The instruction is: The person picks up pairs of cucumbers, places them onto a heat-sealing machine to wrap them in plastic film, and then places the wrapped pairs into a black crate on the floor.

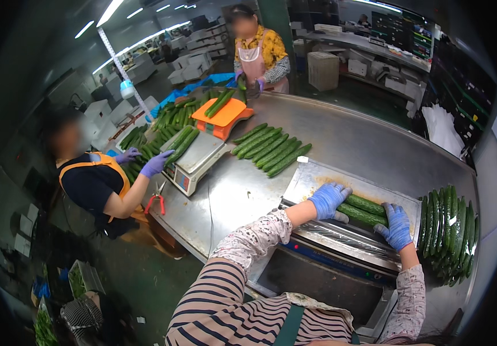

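Observation:
Two green cucumbers [363, 209] lie side by side across a tray-wrapping machine with a metal top plate [309, 177]. My left hand [330, 201], in a blue glove, grips their left ends. Around their right ends are the fingers of my right hand [394, 225], gloved the same way. Just in front of the cucumbers runs a roll of clear film [339, 235]. The machine's blue front panel [326, 257] has a red light at the left and a green one at the right. Brownish stains mark the plate behind the cucumbers.
Film-wrapped cucumbers [447, 229] are piled on the right of the steel table [361, 138]. Paired loose cucumbers [270, 149] lie beyond the machine. Two co-workers handle cucumbers by a grey scale [198, 151] and an orange scale [222, 114]. Red-handled shears [157, 201] rest near the left edge.

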Motion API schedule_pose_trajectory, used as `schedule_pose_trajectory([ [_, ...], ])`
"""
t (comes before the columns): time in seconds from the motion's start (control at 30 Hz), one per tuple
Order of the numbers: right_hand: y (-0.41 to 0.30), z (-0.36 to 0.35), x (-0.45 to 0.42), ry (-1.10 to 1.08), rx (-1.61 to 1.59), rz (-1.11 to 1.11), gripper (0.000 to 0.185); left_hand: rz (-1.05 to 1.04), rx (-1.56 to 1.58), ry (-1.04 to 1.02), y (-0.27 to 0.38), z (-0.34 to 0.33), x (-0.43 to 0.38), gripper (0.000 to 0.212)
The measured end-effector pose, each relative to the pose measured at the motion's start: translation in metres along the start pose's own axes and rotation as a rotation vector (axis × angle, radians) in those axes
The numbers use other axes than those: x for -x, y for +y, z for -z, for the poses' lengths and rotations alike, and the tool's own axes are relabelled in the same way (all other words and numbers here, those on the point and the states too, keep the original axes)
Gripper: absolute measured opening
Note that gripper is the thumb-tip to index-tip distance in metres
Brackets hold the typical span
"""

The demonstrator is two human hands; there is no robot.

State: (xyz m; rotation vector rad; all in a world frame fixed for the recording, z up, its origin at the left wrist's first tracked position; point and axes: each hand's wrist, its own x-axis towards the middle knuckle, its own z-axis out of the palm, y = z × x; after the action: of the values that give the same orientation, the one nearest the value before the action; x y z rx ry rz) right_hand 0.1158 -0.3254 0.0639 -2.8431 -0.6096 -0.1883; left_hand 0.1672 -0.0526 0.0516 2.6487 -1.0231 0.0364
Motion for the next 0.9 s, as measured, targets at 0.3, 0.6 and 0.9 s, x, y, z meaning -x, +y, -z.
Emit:
schedule_pose_trajectory([
  [0.3,-0.002,-0.007,0.017,0.026,0.086,-0.060,0.070,0.043,0.002,0.073,0.007,-0.010,0.017,0.085],
  [0.6,0.056,-0.002,0.143,0.516,0.059,-0.281,0.017,0.519,-0.047,0.188,-0.006,0.027,0.127,0.055],
  [0.9,0.038,-0.006,0.133,0.010,0.232,-0.608,0.058,0.730,-0.005,-0.136,0.012,0.029,0.119,0.061],
])
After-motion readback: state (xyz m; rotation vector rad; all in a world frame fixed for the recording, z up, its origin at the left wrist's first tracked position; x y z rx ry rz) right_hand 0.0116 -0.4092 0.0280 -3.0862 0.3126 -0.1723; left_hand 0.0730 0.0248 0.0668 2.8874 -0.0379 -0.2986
